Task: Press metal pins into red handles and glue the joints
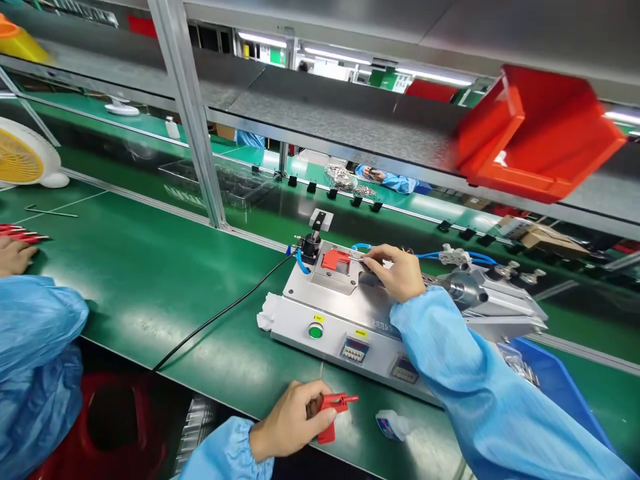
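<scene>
Two bare hands at a green bench. Nearest, at bottom centre, the left hand (289,421), closed in a firm, narrow grip around a red plastic clip (336,413), held just over the edge of the green bench mat (150,287). Near it, a small white bottle (391,425) lying on the mat.

Ahead, the right hand (397,272) on a steel bench fixture (370,313), fingertips (373,261) drawn narrowly together at something thin and silvery, too small to identify, with no telling whether it is truly gripped. Just left of those fingers, a second red piece (335,259) lying in the fixture's recessed plate, and beyond it a black clamp (311,245). Step in hand, as judged: close work at this plate, with the clip in the left hand off the fixture.

On the fixture's front, a green push button (315,331) and two digital displays (355,349). Blue air hoses (440,255) running towards the right, past a steel pneumatic cylinder (463,290). Lower right, a blue bin (555,387).

At the far left edge, a co-worker's hand (14,257) beside red-tipped items (23,233). Upper right, a red bin (540,133) tilted on a shelf; upper left, a yellow-and-white fan (20,155).
</scene>
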Available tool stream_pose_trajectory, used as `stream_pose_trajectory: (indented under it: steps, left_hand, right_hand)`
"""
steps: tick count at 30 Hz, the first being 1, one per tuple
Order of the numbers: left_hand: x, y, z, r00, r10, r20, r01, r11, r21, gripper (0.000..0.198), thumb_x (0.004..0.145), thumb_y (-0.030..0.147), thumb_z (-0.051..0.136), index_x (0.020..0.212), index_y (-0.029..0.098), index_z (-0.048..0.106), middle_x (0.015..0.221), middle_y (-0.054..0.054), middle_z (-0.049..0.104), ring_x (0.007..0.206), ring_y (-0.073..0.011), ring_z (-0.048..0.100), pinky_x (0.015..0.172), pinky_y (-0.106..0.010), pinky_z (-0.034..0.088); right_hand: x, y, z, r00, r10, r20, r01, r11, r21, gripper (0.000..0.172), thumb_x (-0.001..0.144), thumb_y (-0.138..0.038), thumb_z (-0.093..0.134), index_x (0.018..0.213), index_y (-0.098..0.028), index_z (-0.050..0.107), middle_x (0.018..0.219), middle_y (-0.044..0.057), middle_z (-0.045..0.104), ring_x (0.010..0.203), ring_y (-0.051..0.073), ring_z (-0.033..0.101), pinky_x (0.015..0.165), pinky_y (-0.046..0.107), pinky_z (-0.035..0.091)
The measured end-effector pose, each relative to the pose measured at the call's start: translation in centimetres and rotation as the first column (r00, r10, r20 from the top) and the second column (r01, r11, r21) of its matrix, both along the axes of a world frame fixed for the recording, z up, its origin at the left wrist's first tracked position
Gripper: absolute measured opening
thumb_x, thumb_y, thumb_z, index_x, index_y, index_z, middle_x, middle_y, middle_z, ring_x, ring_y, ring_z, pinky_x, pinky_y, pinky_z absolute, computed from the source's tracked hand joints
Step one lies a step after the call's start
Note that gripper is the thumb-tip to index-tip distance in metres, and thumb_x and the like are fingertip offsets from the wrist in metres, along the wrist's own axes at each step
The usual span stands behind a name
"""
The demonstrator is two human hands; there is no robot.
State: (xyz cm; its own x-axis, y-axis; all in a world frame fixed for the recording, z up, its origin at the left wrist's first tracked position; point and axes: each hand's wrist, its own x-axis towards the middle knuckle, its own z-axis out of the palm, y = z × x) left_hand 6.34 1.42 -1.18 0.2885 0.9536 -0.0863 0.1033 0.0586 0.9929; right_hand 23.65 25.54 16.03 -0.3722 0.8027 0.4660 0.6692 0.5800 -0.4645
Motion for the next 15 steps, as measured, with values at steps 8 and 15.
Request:
stream_pose_trajectory:
  steps: [8, 15]
  left_hand:
    - [-0.3, 0.1, 0.0, 0.996, -0.080, 0.033, 0.080, 0.997, 0.009, 0.020, 0.092, 0.040, 0.066, 0.086, 0.020, 0.069, 0.063, 0.005, 0.055, 0.059, -0.0132, 0.048, 0.063, -0.027, 0.037]
    - [-0.4, 0.3, 0.1, 0.990, -0.055, 0.131, 0.062, 0.997, -0.051, 0.020, 0.091, 0.037, 0.066, 0.100, 0.020, 0.070, 0.070, 0.003, 0.062, 0.061, -0.0137, 0.052, 0.061, -0.025, 0.040]
  right_hand:
    - [0.7, -1.3, 0.3, 0.952, 0.062, 0.299, -0.121, 0.975, 0.186, 0.026, 0.101, -0.031, 0.061, 0.106, -0.025, 0.086, 0.122, 0.011, 0.079, 0.119, 0.033, 0.070, 0.107, 0.055, 0.060]
    - [-1.3, -0.8, 2.0, 0.909, 0.053, 0.414, -0.138, 0.975, 0.177, 0.024, 0.100, -0.027, 0.063, 0.107, -0.024, 0.085, 0.125, 0.012, 0.076, 0.117, 0.034, 0.069, 0.102, 0.055, 0.062]
